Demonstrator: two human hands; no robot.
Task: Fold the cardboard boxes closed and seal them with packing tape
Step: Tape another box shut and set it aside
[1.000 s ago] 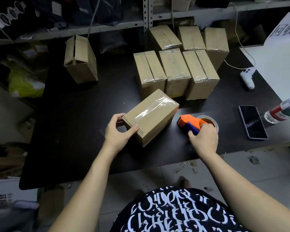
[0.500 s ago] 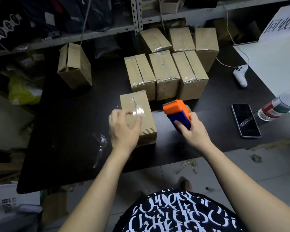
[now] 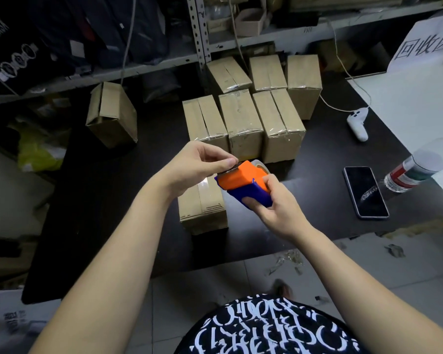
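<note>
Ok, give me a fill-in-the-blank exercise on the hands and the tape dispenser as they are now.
1. The right hand grips the tape dispenser by its ____ body.
2. The left hand pinches at the edge of its ____ top.
3. Below them a box lies on the ____ table.
4. The phone lies to the ____ of that box.

Missing words: blue; orange; black; right.

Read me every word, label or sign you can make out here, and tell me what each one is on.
"回收区": white sign, far right.
"MASK", with the letters before it unclear: black box, top left.
Unreadable: the stylised white lettering on the shirt, the bottle label, and the blurred print on the white package, bottom left.
</note>
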